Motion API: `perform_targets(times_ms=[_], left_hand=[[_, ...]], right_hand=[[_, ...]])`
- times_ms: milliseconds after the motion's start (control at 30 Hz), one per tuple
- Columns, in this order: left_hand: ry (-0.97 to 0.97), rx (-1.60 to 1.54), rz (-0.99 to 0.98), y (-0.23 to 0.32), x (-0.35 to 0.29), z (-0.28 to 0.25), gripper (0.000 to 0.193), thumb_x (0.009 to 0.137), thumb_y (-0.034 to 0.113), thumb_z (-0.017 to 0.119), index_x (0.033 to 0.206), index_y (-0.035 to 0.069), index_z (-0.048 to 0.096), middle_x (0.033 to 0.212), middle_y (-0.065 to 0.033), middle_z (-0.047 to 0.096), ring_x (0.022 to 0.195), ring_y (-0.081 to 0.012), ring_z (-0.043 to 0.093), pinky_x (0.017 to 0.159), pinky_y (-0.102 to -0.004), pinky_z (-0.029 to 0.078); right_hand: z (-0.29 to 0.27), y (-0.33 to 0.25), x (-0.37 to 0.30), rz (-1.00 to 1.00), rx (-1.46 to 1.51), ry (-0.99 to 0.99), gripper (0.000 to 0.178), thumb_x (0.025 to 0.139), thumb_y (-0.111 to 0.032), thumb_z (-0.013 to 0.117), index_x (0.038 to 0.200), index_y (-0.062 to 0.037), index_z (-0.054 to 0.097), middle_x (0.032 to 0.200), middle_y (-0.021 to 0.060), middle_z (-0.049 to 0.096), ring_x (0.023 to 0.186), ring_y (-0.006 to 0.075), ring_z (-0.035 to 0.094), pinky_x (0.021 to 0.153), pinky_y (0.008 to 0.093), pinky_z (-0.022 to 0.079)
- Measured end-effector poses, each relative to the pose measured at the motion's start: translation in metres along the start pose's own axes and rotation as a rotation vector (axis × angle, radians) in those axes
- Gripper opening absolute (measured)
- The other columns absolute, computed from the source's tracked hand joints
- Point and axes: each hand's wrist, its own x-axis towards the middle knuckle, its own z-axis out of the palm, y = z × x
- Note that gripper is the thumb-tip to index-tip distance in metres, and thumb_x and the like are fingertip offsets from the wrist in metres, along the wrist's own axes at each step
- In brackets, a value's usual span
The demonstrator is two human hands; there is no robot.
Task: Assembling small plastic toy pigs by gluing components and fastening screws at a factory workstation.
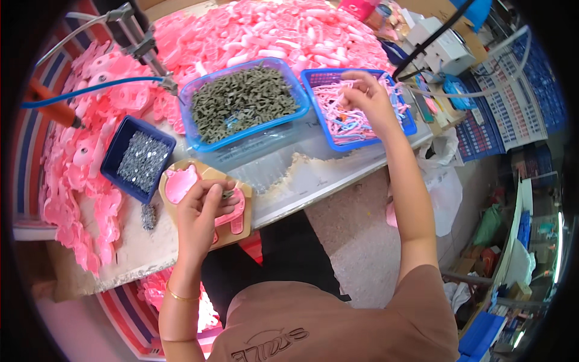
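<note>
My left hand (202,206) is closed in a pinch above a tan fixture board (166,194) at the table's near edge. A small dark grey-green piece (227,194) shows at its fingertips. On the board lie a pink cat-head-shaped plastic part (181,183) and another pink plastic part (237,221), partly covered by the hand. My right hand (369,101) hovers over a blue basket (356,145) of thin pink, white and blue plastic strips (344,123). Its fingers are bent together, and what they hold, if anything, cannot be made out.
A clear blue tub (208,146) holds many grey-green pieces. Left of it stands a dark blue bin (129,190) of small metal parts (142,161). Pink plastic parts (271,30) heap across the back. An orange screwdriver (57,105) and a metal tool (142,45) hang at upper left.
</note>
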Motion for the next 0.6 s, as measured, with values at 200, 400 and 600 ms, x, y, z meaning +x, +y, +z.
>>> perform_targets(times_ms=[200,400,600], left_hand=[[0.019,-0.197,-0.061,-0.005,-0.001,0.008,0.022,0.101,0.02,0.053,0.103,0.0,0.06,0.111,-0.0133,0.067,0.095,-0.0186,0.068,0.083,-0.0304,0.057],[0.049,-0.304,-0.048,0.002,-0.011,0.012,0.023,0.101,0.02,0.054,0.102,-0.002,0.06,0.109,-0.0132,0.065,0.1,-0.0209,0.068,0.084,-0.0306,0.058],[0.104,-0.39,-0.065,0.001,-0.015,0.012,0.021,0.101,0.02,0.053,0.101,0.0,0.059,0.111,-0.0139,0.066,0.1,-0.02,0.068,0.086,-0.0309,0.057]], right_hand=[[0.1,-0.033,-0.07,0.109,0.26,-0.384,0.011,0.087,0.0,0.069,0.092,-0.0003,0.059,0.088,0.0129,0.069,0.077,0.0155,0.068,0.066,0.0259,0.053],[0.141,-0.024,-0.092,0.187,0.32,-0.352,0.011,0.085,0.003,0.07,0.09,0.0011,0.06,0.091,0.0155,0.07,0.081,0.019,0.071,0.067,0.025,0.056],[0.155,-0.022,-0.108,0.152,0.275,-0.206,0.009,0.087,0.002,0.068,0.09,0.0017,0.06,0.09,0.0146,0.07,0.08,0.0193,0.072,0.067,0.0238,0.057]])
